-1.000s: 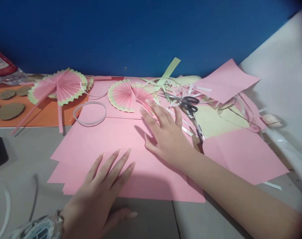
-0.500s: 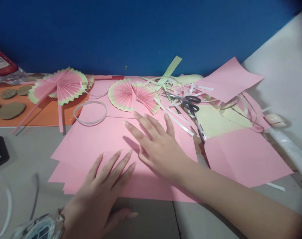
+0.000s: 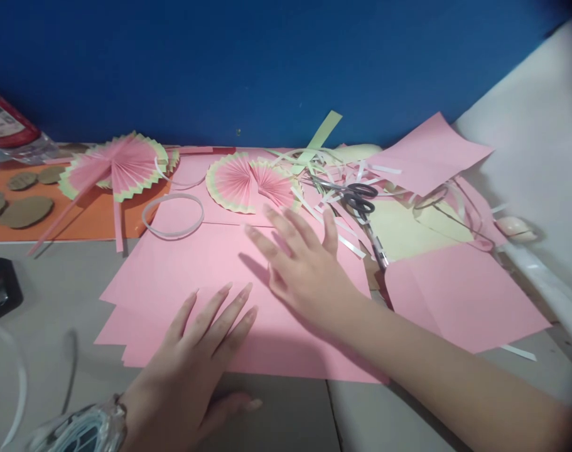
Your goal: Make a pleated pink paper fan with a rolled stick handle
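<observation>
Lying flat, fingers spread, left hand (image 3: 191,355) and right hand (image 3: 307,273) pressed the pink sheets (image 3: 182,276), long axis left-right; label on the red packet (image 3: 5,125) blurred.

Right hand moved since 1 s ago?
Yes. The right hand slid left across the pink sheets, away from the scissors.

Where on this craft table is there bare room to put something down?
Bare grey tabletop lies left of the pink sheets, below the orange sheet. The white surface at far right is bare too. It is crowded around the scissors, among paper strips and folded fans. The left hand and right hand are spread open over the pink sheets.
</observation>
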The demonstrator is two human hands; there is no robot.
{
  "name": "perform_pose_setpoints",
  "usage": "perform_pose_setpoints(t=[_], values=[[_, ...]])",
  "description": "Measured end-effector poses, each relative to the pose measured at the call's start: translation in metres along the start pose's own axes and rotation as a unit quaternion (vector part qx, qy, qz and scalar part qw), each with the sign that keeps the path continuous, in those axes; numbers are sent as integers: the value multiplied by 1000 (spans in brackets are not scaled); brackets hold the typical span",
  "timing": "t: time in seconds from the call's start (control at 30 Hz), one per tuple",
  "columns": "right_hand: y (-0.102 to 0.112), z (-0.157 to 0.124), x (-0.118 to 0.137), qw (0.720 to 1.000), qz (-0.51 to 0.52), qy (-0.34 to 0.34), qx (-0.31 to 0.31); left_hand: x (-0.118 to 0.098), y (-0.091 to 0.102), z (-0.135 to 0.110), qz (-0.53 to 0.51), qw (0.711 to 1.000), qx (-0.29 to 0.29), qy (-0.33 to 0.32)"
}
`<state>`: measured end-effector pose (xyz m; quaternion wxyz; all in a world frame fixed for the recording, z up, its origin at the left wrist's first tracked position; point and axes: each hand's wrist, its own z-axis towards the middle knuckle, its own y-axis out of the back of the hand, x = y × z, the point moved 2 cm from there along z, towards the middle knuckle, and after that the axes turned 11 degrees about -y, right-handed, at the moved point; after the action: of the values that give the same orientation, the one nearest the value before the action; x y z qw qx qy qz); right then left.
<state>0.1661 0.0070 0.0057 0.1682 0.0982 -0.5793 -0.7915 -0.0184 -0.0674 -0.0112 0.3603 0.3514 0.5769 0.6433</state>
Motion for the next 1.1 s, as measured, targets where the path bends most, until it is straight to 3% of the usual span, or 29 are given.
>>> perform_pose_setpoints(t=[0.07, 0.2, 0.33, 0.47, 0.63, 0.8, 1.1], values=[[0, 0, 1, 1000, 6, 22, 6, 0, 0, 0, -1, 1000, 0, 1], [2, 1, -3, 1000, 4, -23, 19, 0, 0, 0, 0, 1000, 6, 5], [2, 2, -3, 999, 16, 16, 39, 0, 1, 1, 1, 1000, 6, 3], [3, 0, 0, 999, 16, -34, 34, 0, 1, 1, -1, 1000, 12, 9], [4, -6, 15, 998, 19, 33, 41, -1, -1, 0, -12, 1000, 4, 7], [0, 2, -7, 999, 3, -26, 35, -1, 2, -2, 1, 1000, 5, -2], [-2, 13, -41, 997, -48, -59, 17, -1, 2, -5, 6, 1000, -5, 16]])
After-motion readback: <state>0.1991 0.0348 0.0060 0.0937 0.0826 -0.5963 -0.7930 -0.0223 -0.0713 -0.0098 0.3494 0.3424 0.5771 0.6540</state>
